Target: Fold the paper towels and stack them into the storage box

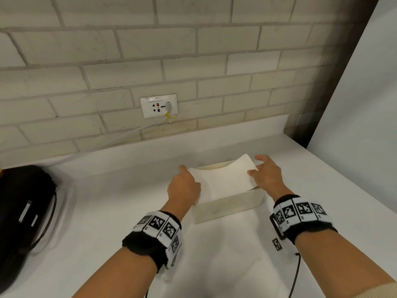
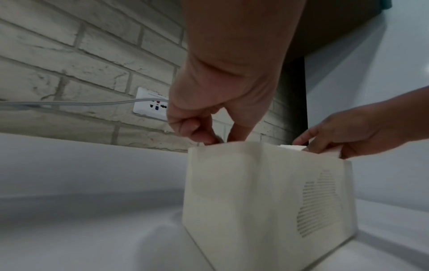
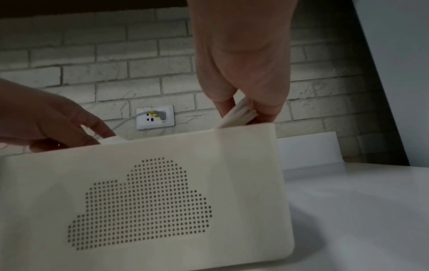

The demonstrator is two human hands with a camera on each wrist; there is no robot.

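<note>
**Folded Paper Towels Held at the Mouth of the Storage Box**

Position of parts: The storage box (image 1: 229, 206), cream-coloured with a cloud pattern of small holes on its near wall, stands on the white counter (image 1: 107, 211) close to the brick wall (image 1: 193, 50). A stack of folded paper towels (image 1: 223, 179) sits in the open top of the box, its upper part projecting above the rim and its far right corner raised.

Left hand: The left hand (image 1: 184, 186) is at the left end of the stack. In the left wrist view, its thumb and fingers are curled and pinch the towel edge just above the box rim.

Right hand: The right hand (image 1: 266, 175) is at the right end of the stack. In the right wrist view, its fingers (image 3: 267, 104) and thumb clamp the layered towel edge (image 3: 241, 113) directly above the right corner of the box.

Surroundings: A further white sheet (image 1: 227, 254) lies flat on the counter in front of the box, between the forearms. A dark appliance (image 1: 23, 216) sits at the left edge of the counter. A wall socket (image 1: 159, 105) with a plugged-in cable (image 1: 120, 138) is mounted on the brick wall behind the box. Both wrists carry bands with black-and-white markers (image 1: 159, 224).
</note>
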